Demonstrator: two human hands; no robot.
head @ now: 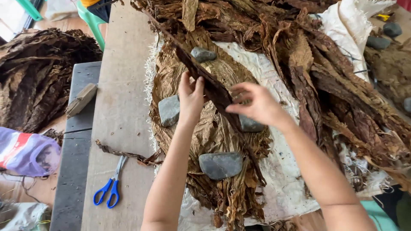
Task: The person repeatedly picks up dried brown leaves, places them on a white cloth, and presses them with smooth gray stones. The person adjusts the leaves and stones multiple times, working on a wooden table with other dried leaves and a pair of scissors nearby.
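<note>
Across the table (124, 85), a dark leaf (205, 81) is pinched taut by left hand (190, 98) and right hand (257, 105); flattened leaves (214, 132) are weighted by stones (220, 164).

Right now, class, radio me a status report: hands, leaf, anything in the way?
Left hand and right hand both pinch one dark leaf. Leaf held over flattened leaf stack. Four stones sit on the stack beneath.
</note>
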